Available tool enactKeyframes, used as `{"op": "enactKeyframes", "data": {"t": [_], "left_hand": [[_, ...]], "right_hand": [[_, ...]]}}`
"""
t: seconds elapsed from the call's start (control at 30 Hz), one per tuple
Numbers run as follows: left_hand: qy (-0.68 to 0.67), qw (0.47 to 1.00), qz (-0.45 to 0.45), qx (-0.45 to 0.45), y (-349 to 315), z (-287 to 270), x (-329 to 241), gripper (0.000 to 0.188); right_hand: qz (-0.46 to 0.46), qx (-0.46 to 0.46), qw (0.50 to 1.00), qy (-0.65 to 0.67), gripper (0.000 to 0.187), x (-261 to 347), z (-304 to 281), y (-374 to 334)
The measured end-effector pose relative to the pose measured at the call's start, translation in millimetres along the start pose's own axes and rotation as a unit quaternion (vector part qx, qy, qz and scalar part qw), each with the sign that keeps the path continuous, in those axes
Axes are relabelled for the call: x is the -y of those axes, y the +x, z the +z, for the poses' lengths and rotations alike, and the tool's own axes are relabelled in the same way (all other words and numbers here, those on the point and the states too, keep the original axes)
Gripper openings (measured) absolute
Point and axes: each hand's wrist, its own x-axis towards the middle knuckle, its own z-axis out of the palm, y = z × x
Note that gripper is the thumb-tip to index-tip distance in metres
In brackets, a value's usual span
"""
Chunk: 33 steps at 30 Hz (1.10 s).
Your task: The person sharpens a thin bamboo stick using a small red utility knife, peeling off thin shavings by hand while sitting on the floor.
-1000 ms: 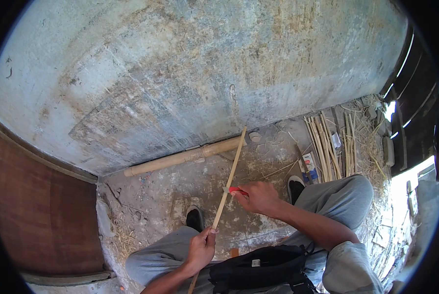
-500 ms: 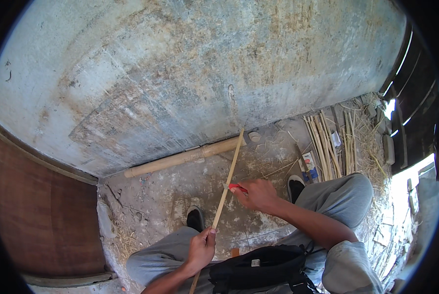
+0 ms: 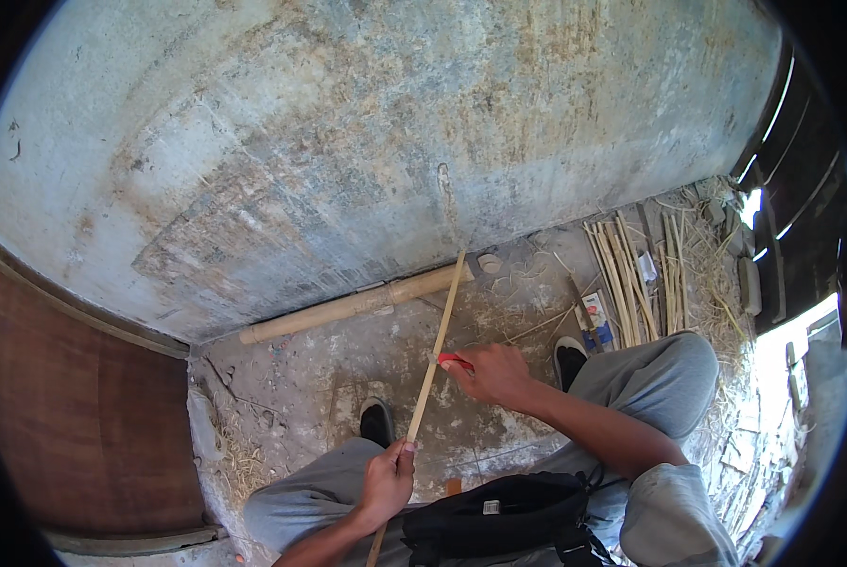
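Note:
A long, pale bamboo strip [image 3: 434, 376] slants up and away from my lap, its far end close to the foot of the wall. My left hand [image 3: 388, 482] is closed around its lower part, thumb on top. In my right hand [image 3: 497, 375] is a small red-handled knife [image 3: 455, 361], gripped with the fingers wrapped round it. Its short blade meets the strip about midway along, though the exact edge contact is too small to make out. The strip's lower end runs past my left hand, beside a black waist bag [image 3: 499, 515].
A thick bamboo pole [image 3: 348, 312] lies along the base of the stained wall [image 3: 395, 123]. To the right are bundled bamboo strips [image 3: 622, 279], a long blade [image 3: 575, 286] and scattered shavings. A brown wooden panel [image 3: 74, 397] stands at left. My shoes [image 3: 376, 422] rest on the floor.
The far end of the bamboo strip has shifted slightly to the left. My right hand with the knife has barely moved, and my left hand keeps its grip in place.

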Motion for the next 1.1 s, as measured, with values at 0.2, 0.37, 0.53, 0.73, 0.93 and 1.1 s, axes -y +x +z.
{"op": "enactKeyframes", "data": {"t": [0.2,0.37,0.53,0.73,0.93,1.1], "left_hand": [[-0.002,1.0,0.005,0.01,0.3,-0.8,-2.5,0.028],[-0.034,0.999,-0.014,0.02,-2.2,-0.9,2.5,0.03],[-0.049,0.997,-0.036,0.04,-6.4,-0.6,3.9,0.03],[-0.048,0.997,-0.044,0.045,-14.1,-8.0,1.5,0.031],[-0.073,0.993,-0.07,0.067,-23.8,-16.5,1.7,0.031],[-0.046,0.993,-0.083,0.066,-35.1,-26.1,-5.8,0.029]], "right_hand": [[0.002,0.006,1.0,0.002,0.042,-7.2,4.2,1.5],[0.05,0.035,0.998,-0.029,0.038,-13.0,-1.3,10.2],[0.052,0.006,0.998,-0.032,0.042,-30.6,1.7,15.3],[0.061,-0.004,0.998,-0.03,0.046,-30.9,-0.5,18.8],[0.084,0.005,0.996,-0.024,0.046,-36.5,-3.5,23.4],[0.081,-0.007,0.996,-0.039,0.046,-43.0,-3.3,24.7]]}}
